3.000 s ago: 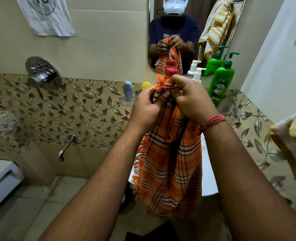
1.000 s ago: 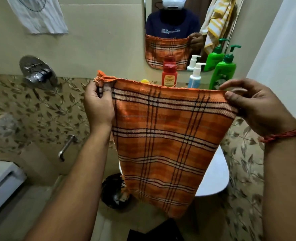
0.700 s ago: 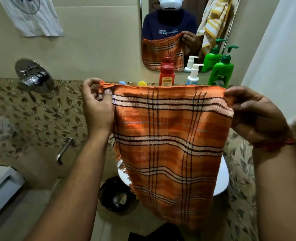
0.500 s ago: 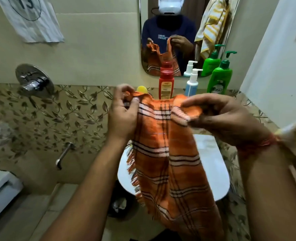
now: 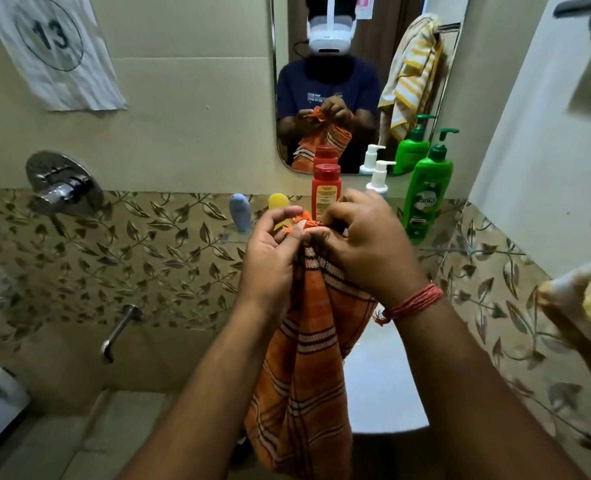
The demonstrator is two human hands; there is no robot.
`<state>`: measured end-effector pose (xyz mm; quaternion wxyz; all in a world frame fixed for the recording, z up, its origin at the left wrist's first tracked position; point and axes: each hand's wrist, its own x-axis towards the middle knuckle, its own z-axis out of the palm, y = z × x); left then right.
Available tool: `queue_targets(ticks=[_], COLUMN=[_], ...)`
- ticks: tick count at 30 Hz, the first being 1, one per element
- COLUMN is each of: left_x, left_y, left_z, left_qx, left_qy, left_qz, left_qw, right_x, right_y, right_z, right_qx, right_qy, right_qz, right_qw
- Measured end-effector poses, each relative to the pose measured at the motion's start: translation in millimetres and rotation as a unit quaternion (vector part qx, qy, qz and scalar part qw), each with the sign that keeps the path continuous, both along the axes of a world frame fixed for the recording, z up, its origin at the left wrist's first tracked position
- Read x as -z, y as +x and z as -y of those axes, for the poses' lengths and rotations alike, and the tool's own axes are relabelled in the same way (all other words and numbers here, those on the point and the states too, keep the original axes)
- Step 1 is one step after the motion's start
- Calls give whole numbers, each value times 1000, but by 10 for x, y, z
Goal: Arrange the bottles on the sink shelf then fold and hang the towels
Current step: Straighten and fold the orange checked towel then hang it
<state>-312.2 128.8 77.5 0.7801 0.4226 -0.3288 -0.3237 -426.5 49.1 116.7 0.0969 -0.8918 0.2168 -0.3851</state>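
Head view: we hold the towel (image 5: pixel 308 368) over the sink (image 5: pixel 380 386).
Left hand (image 5: pixel 270 258): pinching its fringed top edge.
Right hand (image 5: pixel 367 251): pinching the same edge, touching our left.
Bottles (image 5: pixel 326 192): upright on the shelf (image 5: pixel 460 251) behind.

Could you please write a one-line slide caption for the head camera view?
Both hands, left and right, pinch the orange towel's top corners together before the bottle shelf.
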Motion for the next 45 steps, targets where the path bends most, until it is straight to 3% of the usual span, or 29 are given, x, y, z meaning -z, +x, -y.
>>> queue_targets(ticks=[4, 8, 13, 16, 18, 21, 24, 29, 31, 35, 39, 45], left_x=[-1, 26, 98, 137, 134, 104, 53, -39, -71, -154, -240, -277], left_y=[11, 20, 37, 34, 13, 0, 78, 187, 205, 261, 292, 224], left_z=[28, -2, -86, -89, -64, -50, -76, -92, -87, -80, -61, -98], left_qx=[-12, 15, 46, 9, -15, -45, -48, -42, -47, -79, -115, -128], left_qy=[15, -10, -37, 5, 14, -1, -23, -56, -59, -65, -51, -36], left_qz=[-22, -4, 89, 197, 216, 185, 117, 97, 104, 113, 99, 117], left_qw=[1000, 1000, 994, 980, 976, 982, 992, 993, 992, 988, 987, 984], right_x=[53, 81, 57, 30, 23, 87, 161, 165, 79, -222, -302, -232], right_y=[45, 70, 82, 65, 62, -17, -257, -582, -672, -777, -647, -629], right_z=[-41, -33, 0, 8, 14, 125, 274, 429, 392, 99, 23, -27], right_qx=[9, 23, 64, 79, 70, -5, -103, -107, -111, -178, -130, -79], right_qy=[-15, 12, 61, 89, 99, 141, 279, 351, 347, 253, 152, 164], right_qz=[-15, 25, 52, 44, 36, 28, -16, -88, -53, 119, 133, 227], right_qw=[1000, 999, 995, 992, 992, 990, 955, 926, 930, 943, 971, 957])
